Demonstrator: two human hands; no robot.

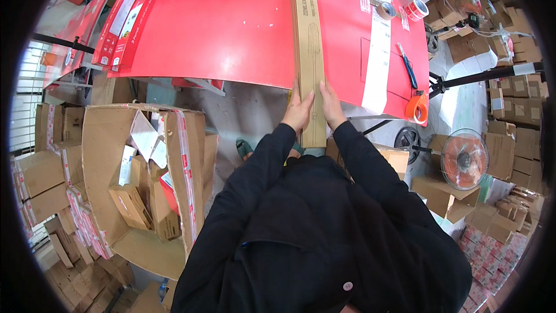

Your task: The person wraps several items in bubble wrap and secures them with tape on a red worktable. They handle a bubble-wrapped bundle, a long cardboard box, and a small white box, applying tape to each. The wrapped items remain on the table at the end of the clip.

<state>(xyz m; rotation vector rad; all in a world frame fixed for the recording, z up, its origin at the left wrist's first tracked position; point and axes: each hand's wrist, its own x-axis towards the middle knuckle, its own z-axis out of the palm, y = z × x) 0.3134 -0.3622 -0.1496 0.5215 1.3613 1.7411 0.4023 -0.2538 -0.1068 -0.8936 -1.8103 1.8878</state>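
A long, narrow brown cardboard box (308, 40) with a line drawing on its top lies lengthwise over the red table (220, 29), its near end jutting past the front edge toward my body. My left hand (298, 109) presses on the box's left side near that end, and my right hand (332, 104) holds the right side opposite it. Both hands grip the box between them, fingers stretched along its sides. Their undersides are hidden.
Right on the table are a white label strip (377, 64), a blue utility knife (408, 66), orange tape (416, 108) and other tape rolls (416, 9). A red box (124, 17) stands far left. Below left is a large open carton (95, 156); a fan (464, 159) stands right.
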